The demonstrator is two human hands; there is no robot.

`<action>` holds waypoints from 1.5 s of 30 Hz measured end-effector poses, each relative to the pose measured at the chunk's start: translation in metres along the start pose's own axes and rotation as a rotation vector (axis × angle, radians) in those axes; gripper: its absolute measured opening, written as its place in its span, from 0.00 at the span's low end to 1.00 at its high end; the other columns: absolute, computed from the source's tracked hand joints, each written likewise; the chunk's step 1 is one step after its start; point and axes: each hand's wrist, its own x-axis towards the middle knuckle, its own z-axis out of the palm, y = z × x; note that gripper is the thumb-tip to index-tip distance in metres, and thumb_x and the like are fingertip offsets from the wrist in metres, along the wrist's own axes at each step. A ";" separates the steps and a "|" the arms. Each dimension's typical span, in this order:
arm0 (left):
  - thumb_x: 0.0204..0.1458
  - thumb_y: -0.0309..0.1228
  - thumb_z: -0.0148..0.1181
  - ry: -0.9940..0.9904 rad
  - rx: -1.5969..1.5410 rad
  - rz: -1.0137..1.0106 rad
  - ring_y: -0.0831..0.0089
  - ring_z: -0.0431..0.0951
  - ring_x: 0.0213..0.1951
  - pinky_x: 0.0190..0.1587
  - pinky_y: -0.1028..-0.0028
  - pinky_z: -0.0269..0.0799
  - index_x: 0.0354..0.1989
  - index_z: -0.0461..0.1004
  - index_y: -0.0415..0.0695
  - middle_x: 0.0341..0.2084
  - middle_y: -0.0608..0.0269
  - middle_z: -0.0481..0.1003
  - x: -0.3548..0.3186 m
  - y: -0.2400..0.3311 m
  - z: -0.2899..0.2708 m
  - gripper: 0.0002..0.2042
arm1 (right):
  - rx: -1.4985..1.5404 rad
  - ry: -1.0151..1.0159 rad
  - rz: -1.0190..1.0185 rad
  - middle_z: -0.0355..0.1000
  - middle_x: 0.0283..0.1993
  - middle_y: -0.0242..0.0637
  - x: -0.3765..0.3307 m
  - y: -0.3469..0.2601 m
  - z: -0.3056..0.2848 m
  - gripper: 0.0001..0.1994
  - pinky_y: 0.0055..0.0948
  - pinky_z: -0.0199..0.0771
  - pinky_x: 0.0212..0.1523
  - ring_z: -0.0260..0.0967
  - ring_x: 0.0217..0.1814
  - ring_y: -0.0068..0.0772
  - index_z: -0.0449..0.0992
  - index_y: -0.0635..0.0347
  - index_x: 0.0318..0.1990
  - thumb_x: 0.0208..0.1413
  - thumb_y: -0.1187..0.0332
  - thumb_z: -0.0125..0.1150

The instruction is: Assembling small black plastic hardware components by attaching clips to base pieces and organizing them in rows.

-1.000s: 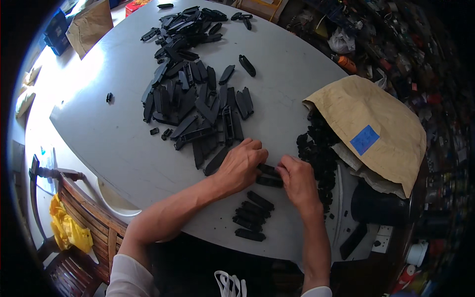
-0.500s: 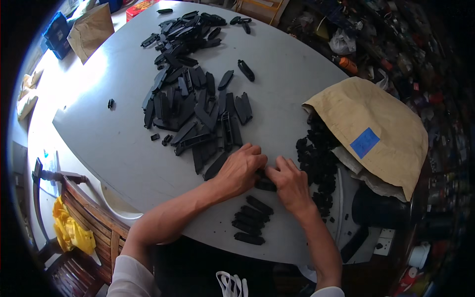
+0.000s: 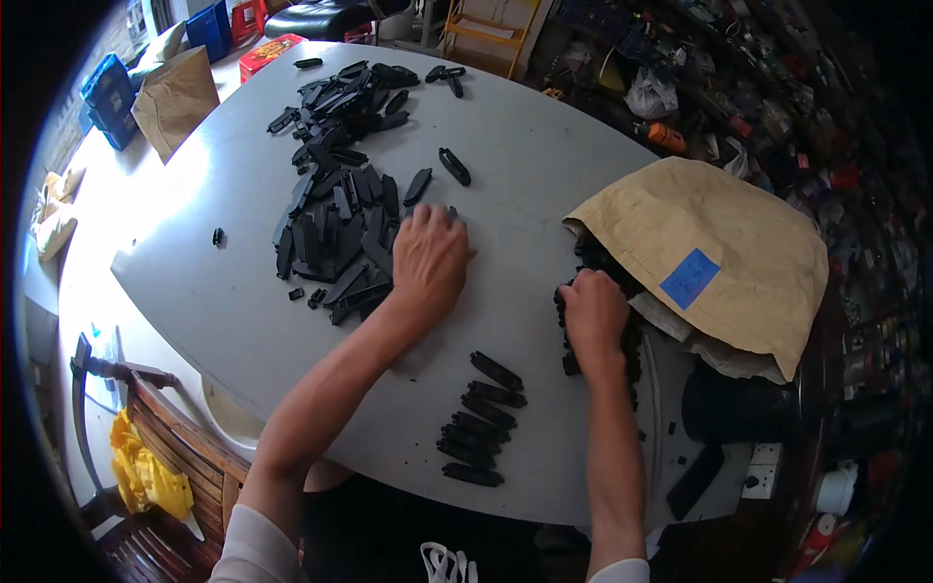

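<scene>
My left hand [image 3: 428,255] lies palm down, fingers together, on the right edge of a big heap of flat black plastic strips [image 3: 335,228] on the grey oval table [image 3: 224,301]; what it grips is hidden. My right hand [image 3: 593,313] is closed in a pile of small black parts [image 3: 573,291] spilling from the mouth of a tan paper sack [image 3: 719,262]. Between my forearms, near the front edge, lies a neat row of several black strips [image 3: 481,420].
More black strips [image 3: 350,92] are scattered at the table's far end. A second tan bag [image 3: 175,97] and blue crates [image 3: 107,92] stand at the back left. A wooden chair [image 3: 146,428] with yellow cloth sits at the left. Cluttered shelves fill the right.
Both hands were together at the table's middle. Now my left hand has moved up to the strip heap and my right hand has gone right into the parts by the sack.
</scene>
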 end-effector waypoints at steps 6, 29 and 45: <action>0.46 0.26 0.56 0.007 0.401 0.100 0.62 0.69 0.42 0.45 0.69 0.62 0.33 0.76 0.38 0.34 0.55 0.71 0.028 -0.006 0.037 0.07 | -0.125 0.104 -0.224 0.66 0.38 0.45 -0.011 -0.008 0.020 0.02 0.43 0.71 0.39 0.66 0.46 0.48 0.72 0.62 0.29 0.48 0.76 0.59; 0.41 0.27 0.62 -0.023 -0.213 0.277 0.58 0.71 0.37 0.39 0.65 0.68 0.27 0.74 0.41 0.29 0.57 0.71 -0.021 0.017 0.044 0.05 | 0.928 0.035 0.014 0.69 0.26 0.33 -0.022 0.020 0.002 0.02 0.23 0.71 0.26 0.69 0.25 0.22 0.70 0.63 0.31 0.54 0.79 0.54; 0.36 0.20 0.64 -0.059 -0.324 0.211 0.54 0.69 0.42 0.46 0.64 0.67 0.40 0.70 0.39 0.33 0.55 0.69 -0.044 0.001 0.033 0.19 | 1.050 -0.330 0.093 0.71 0.25 0.32 -0.025 -0.011 0.000 0.01 0.20 0.73 0.22 0.69 0.23 0.19 0.75 0.67 0.33 0.53 0.79 0.58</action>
